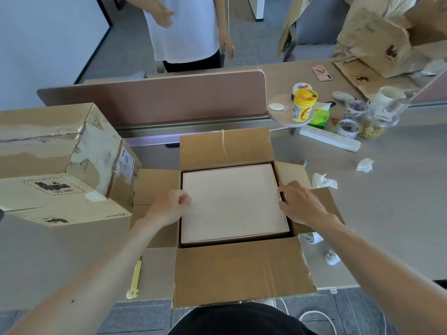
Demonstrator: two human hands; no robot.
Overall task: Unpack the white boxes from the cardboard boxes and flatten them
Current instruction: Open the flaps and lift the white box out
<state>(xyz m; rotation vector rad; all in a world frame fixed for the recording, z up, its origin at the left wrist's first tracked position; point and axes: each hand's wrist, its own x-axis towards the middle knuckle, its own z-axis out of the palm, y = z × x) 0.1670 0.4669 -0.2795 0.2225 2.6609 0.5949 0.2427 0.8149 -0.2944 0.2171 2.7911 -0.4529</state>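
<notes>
An open cardboard box (pixel 242 269) sits on the bench (pixel 387 189) at the centre of the frame, with a white box (pixel 232 201) lying flat inside it. The left hand (pixel 169 206) pinches the white box's left edge with curled fingers (pixel 185 198). The right hand (pixel 302 204) touches its right edge, fingers loosely spread. A closed cardboard box (pixel 55 165) stands at the left.

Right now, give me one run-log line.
white box: in open cardboard box | left hand: gripping its left edge | right hand: touching right edge | not yet out
</notes>
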